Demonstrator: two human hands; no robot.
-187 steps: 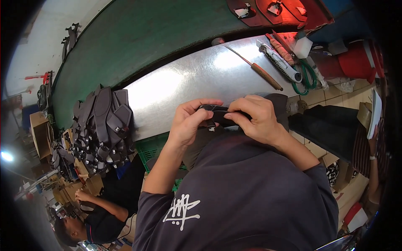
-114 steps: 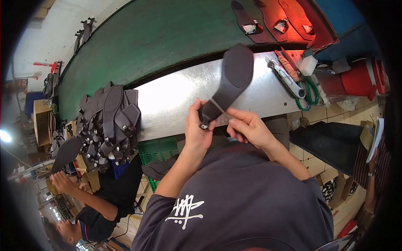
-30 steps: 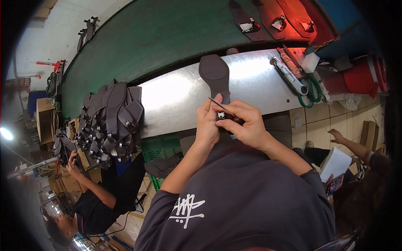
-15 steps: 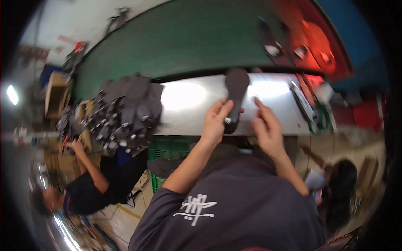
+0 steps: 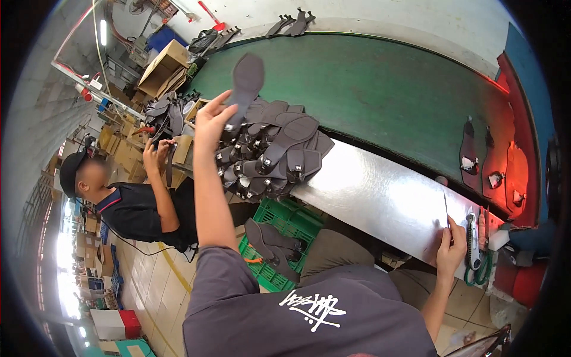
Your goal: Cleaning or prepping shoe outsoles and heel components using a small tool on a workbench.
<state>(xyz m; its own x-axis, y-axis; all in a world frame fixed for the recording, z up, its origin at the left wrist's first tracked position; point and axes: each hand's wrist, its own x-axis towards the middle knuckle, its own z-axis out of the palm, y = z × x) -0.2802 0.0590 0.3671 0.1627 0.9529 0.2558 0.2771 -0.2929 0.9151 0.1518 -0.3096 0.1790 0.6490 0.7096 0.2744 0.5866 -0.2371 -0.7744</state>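
Our left hand (image 5: 209, 122) has swung the dark grey leather sole-shaped piece (image 5: 244, 80) over the stacked pile of like pieces (image 5: 270, 154), grip clenched on it; our right hand (image 5: 450, 253) grips a thin pointed tool (image 5: 446, 208) at the shiny metal table (image 5: 380, 196).

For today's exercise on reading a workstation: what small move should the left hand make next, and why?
Probably lower and release the dark grey shoe sole piece. The left hand holds it raised directly above the heap of matching dark grey pieces on the shiny metal bench, while the right hand rests apart, holding a thin pointed tool.

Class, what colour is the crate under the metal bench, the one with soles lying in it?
Green, an openwork plastic crate. The head view shows it best.
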